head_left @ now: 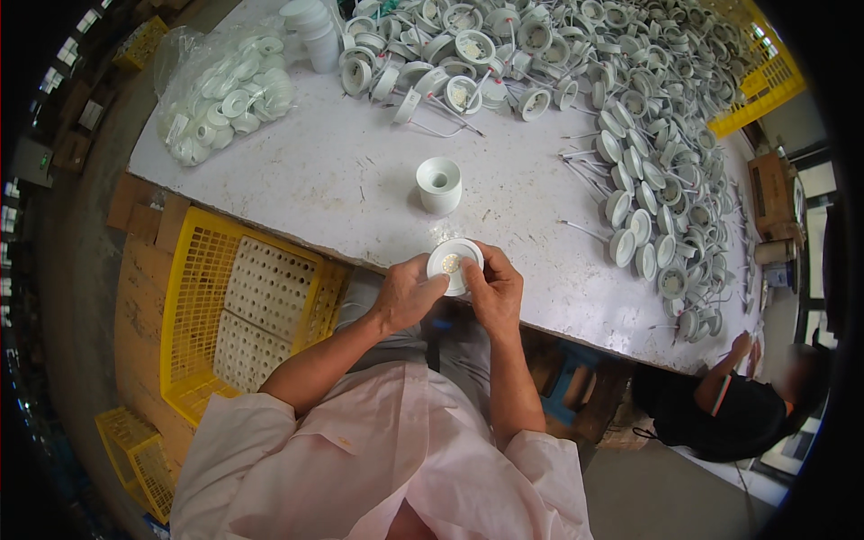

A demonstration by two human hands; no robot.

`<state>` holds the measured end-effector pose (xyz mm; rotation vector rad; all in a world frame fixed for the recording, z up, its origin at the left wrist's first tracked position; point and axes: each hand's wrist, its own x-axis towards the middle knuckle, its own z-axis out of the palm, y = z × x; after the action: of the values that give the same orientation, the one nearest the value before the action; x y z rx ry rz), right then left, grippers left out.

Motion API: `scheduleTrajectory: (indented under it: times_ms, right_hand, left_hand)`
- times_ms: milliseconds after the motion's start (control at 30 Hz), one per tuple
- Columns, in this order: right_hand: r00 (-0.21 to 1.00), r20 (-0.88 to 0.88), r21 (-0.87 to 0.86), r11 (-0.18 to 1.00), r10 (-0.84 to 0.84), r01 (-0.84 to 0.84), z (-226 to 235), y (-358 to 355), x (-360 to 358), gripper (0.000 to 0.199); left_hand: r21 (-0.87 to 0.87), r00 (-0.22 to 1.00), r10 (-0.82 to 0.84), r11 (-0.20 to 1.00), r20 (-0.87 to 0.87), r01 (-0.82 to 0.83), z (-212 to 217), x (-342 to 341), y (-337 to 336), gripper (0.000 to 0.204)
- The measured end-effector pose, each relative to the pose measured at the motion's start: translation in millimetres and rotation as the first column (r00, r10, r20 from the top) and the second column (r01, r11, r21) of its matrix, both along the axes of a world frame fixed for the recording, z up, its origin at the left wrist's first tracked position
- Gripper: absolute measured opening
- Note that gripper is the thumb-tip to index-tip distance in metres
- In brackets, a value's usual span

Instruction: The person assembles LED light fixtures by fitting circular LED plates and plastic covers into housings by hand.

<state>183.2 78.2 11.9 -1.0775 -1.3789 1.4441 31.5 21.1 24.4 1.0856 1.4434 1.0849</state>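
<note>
From the head camera, both hands meet at the near edge of the white worktable (360,193). The left hand (407,294) and the right hand (496,290) together grasp a round white lamp fitting (454,262), fingers curled around its rim (its yellowish centre faces up). Just beyond the hands stands a white cylindrical holder (439,184), apart from them. Farther off and to the right of the right hand sprawls a heap of wired white fittings (648,171). Left of the left hand, below the table edge, sits a yellow crate (193,297).
</note>
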Motion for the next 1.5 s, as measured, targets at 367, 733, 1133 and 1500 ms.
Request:
scheduleTrajectory:
  times_ms: [367, 733, 1133, 1500]
  right_hand:
    - [0.997, 0.039, -0.018, 0.998, -0.059, 0.06, 4.3, -7.4, -6.0, 0.022]
    - [0.974, 0.137, -0.017, 0.983, -0.18, 0.184, -1.4, -10.3, 6.2, 0.022]
    - [0.975, 0.136, -0.105, 0.976, -0.175, 0.19, 26.0, -8.3, 33.5, 0.043]
    - [0.827, 0.486, 0.658, 0.741, -0.282, -0.134, 38.1, -14.3, 64.0, 0.079]
  left_hand:
    - [-0.027, 0.995, 0.023, 0.999, -0.095, -0.026, -0.1, -2.2, 1.8, 0.03]
    - [-0.078, 0.988, -0.075, 0.993, 0.133, 0.086, -4.5, 0.9, 11.4, 0.028]
    - [-0.028, 0.959, -0.237, 0.969, 0.154, 0.244, 24.1, 3.1, 24.5, 0.03]
    - [-0.147, 0.899, -0.412, 0.89, 0.146, 0.432, 2.8, 29.9, 43.2, 0.023]
